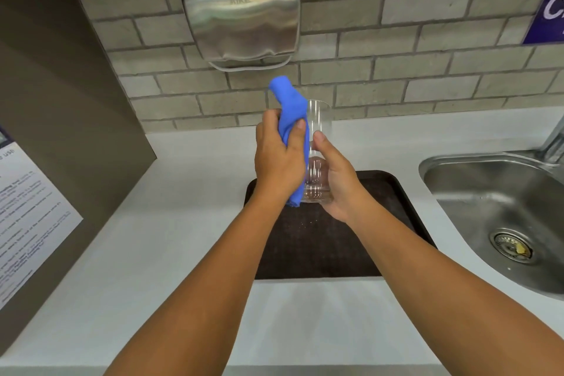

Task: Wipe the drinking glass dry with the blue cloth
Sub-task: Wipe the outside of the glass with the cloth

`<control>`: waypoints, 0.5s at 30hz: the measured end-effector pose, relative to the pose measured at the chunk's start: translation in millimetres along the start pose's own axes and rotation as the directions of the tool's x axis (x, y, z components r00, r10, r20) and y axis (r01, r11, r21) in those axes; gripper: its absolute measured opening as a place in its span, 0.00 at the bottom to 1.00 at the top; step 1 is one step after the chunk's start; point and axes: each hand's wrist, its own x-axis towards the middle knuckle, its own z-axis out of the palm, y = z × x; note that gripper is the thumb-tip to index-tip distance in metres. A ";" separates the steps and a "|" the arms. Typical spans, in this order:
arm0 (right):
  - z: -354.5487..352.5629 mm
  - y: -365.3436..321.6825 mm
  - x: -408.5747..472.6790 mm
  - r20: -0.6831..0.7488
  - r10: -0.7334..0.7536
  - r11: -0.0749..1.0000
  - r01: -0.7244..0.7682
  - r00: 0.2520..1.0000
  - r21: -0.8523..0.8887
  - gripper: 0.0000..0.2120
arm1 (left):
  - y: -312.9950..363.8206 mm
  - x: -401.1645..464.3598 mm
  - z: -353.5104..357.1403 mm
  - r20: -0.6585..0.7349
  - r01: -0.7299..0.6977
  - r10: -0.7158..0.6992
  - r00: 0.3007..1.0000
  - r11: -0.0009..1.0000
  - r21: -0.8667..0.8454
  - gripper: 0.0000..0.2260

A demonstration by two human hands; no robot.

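Note:
A clear drinking glass [319, 128] is held upright in the air above a dark tray. My right hand [337, 183] grips its lower half from the right, thumb along the side. My left hand [279, 159] clutches the blue cloth [290, 101] and presses it against the glass's left outer wall. One end of the cloth sticks up above the rim, the other hangs below my left palm near the glass's base.
The dark brown tray [393, 192] lies on the white counter [183, 223] beneath my hands. A steel sink [488, 192] with a tap is at the right. A steel hand dryer [241, 15] hangs on the brick wall behind. A grey panel with a printed notice [27, 217] stands left.

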 end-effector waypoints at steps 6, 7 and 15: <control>-6.5 2.8 0.9 0.133 0.044 0.999 -0.048 0.990 0.026 0.24 | -5.4 16.2 -10.3 0.163 0.553 -0.533 0.830 0.751 -0.361 0.15; -6.0 4.1 1.5 0.128 0.037 0.999 -0.041 0.991 0.027 0.25 | -8.0 13.8 -9.0 0.146 0.537 -0.523 0.840 0.759 -0.369 0.14; 6.2 11.2 5.8 -0.181 -0.063 0.959 0.009 0.981 -0.283 0.25 | -12.1 9.0 -6.4 -0.083 0.420 -0.472 0.878 0.842 -0.339 0.14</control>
